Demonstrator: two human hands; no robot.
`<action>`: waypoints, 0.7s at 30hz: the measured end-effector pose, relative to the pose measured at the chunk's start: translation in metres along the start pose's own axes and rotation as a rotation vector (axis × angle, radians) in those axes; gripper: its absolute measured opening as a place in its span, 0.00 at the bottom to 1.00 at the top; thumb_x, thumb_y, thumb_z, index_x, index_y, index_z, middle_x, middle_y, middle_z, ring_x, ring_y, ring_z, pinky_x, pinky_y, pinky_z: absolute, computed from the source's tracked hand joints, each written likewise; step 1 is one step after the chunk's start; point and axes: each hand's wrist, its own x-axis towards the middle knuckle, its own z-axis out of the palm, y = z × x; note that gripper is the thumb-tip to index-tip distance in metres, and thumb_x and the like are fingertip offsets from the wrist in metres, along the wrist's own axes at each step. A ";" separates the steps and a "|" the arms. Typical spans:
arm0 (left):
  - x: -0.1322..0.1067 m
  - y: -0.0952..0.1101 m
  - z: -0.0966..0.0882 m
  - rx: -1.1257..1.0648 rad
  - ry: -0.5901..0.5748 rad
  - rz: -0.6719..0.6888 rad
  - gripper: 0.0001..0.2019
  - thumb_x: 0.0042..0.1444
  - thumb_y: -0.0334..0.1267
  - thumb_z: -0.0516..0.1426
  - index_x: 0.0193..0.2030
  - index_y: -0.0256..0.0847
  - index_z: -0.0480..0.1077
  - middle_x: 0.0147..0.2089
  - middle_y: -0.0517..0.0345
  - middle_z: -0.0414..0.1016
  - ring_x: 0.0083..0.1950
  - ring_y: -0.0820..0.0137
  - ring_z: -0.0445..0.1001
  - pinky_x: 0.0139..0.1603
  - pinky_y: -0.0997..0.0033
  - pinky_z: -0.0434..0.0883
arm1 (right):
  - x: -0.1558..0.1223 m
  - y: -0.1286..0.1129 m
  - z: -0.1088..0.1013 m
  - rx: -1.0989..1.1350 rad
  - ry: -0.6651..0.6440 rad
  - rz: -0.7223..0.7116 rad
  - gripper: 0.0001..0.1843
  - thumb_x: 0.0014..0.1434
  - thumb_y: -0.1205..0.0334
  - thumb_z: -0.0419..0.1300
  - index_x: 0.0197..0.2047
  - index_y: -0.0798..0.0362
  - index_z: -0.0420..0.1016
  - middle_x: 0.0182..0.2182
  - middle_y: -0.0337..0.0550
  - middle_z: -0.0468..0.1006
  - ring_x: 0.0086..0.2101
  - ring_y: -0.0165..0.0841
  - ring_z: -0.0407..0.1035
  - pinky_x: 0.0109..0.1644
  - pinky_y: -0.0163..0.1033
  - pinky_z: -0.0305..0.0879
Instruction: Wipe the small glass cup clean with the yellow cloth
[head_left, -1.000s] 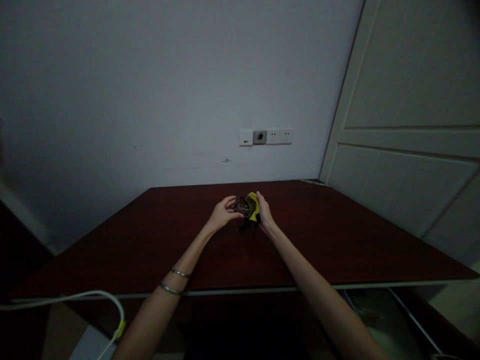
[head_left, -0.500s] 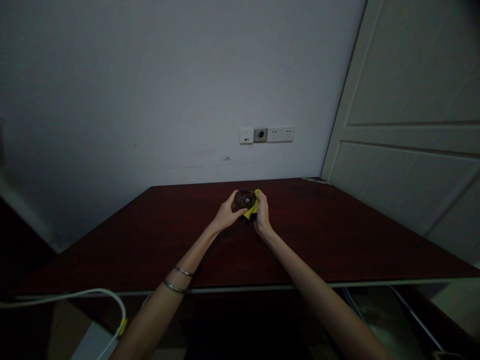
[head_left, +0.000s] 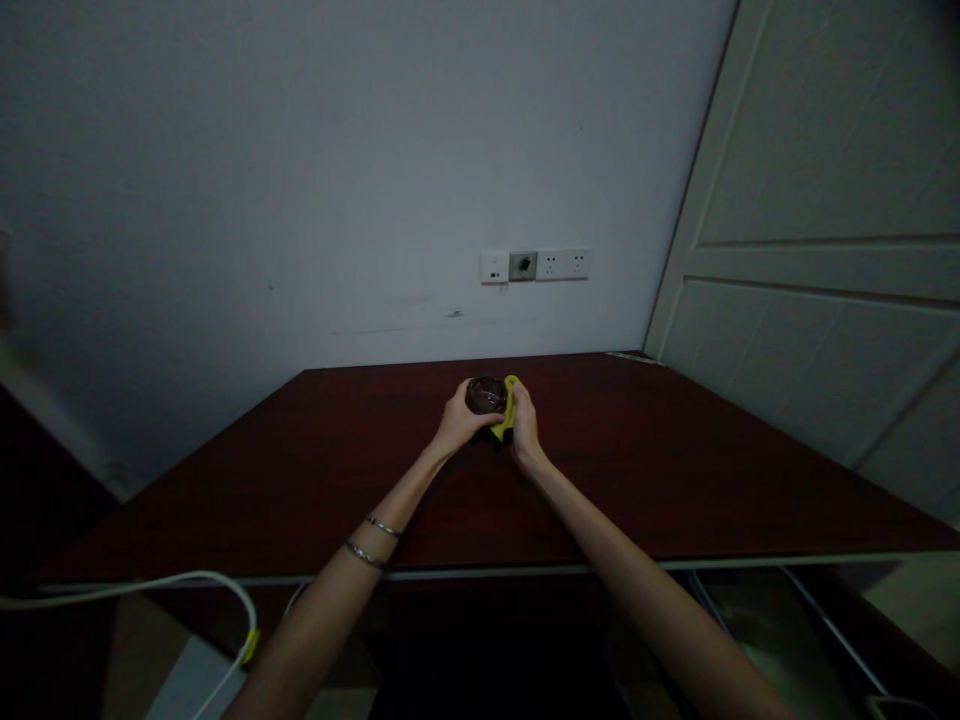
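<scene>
A dark, see-through glass bowl or cup is held over the middle of the desk, its round mouth facing me. My left hand grips it from the left, with the thumb along the near side. In my right hand is a yellow cloth with a dark patch at its lower end. The cloth presses against the right side of the glass, and the right fingers are partly hidden behind it. Two metal bangles circle my left forearm.
The dark red desk stretches to a pale wall with a row of sockets. A white panelled door stands on the right. A white cable with a yellow tag loops at the front left edge.
My left hand has turned the glass slightly and shifted with it a little. The yellow cloth has moved slightly along its right side. The view has tilted a touch.
</scene>
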 end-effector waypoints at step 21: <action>-0.009 -0.004 -0.024 -0.280 -0.371 -0.036 0.46 0.29 0.33 0.68 0.59 0.34 0.57 0.57 0.41 0.65 0.57 0.58 0.64 0.60 0.54 0.58 | 0.009 -0.022 -0.012 0.031 -0.235 0.530 0.19 0.53 0.47 0.53 0.29 0.55 0.73 0.24 0.46 0.76 0.28 0.40 0.72 0.36 0.46 0.68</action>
